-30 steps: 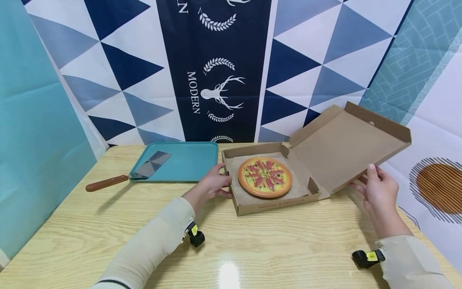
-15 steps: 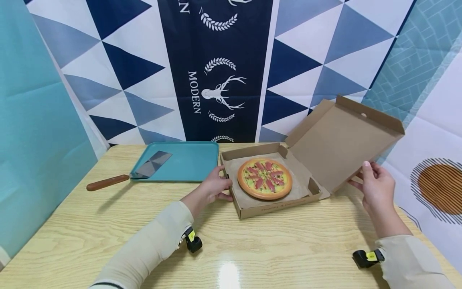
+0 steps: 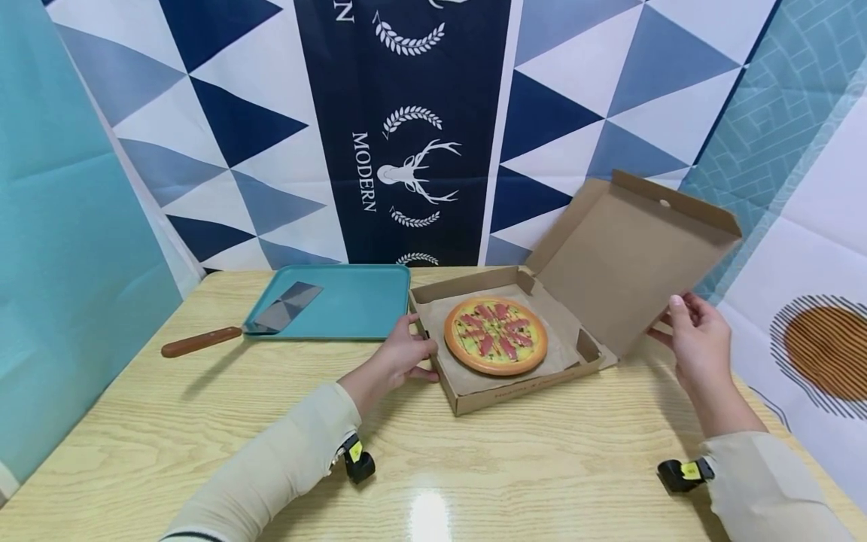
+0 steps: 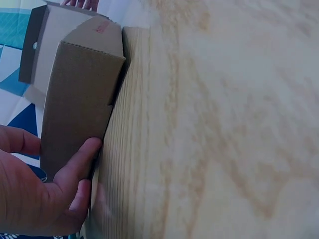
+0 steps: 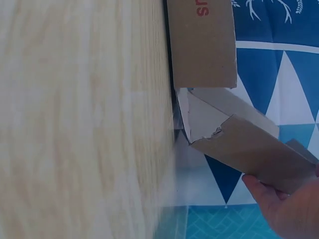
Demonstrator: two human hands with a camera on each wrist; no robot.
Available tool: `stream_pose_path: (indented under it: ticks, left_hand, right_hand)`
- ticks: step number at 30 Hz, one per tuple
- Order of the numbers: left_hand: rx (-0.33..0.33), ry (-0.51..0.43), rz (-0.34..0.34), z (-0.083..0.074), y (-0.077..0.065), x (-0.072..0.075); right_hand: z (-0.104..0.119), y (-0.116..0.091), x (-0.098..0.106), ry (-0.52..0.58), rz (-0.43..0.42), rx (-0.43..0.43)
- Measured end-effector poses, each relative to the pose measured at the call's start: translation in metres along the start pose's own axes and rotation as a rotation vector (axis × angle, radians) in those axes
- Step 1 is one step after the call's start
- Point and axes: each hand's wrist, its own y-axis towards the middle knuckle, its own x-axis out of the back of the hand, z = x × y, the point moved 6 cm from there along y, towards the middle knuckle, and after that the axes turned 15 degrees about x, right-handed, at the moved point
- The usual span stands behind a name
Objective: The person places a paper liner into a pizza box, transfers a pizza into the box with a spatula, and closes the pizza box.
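Note:
An unfolded cardboard pizza box lies on the wooden table, its lid tilted up on the right side. Inside, on a sheet of parchment paper, sits a round pizza with red strips on top. My left hand grips the left wall of the box; in the left wrist view its fingers lie along that cardboard wall. With thumb and fingers, my right hand pinches the near edge of the lid. The right wrist view shows the lid's side flap at those fingers.
A teal tray stands at the back left of the table. Across its left edge lies a metal spatula with a wooden handle sticking out. Patterned cloth hangs behind the table.
The lid has swung up and to the left with my right hand holding it. The box has turned slightly, its near left corner coming toward me, with my left hand staying on it.

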Motion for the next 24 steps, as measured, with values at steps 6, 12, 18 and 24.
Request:
stream_pose_path:
  ticks: [6,12,18,24]
  left_hand:
    - [-0.002,-0.017,0.000,0.002,-0.003,-0.001]
    - [-0.012,-0.016,-0.018,0.003,-0.005,-0.003]
    - [-0.029,0.000,-0.047,0.006,-0.009,-0.008]
    - [-0.030,0.001,-0.067,0.010,-0.013,-0.015]
  right_hand:
    - [0.001,0.004,-0.006,-0.039,0.034,0.005]
    - [0.000,0.006,-0.008,-0.058,0.053,0.010]
    - [-0.002,0.009,-0.009,-0.066,0.071,0.020]
    - [-0.005,0.014,-0.010,-0.065,0.081,0.025]
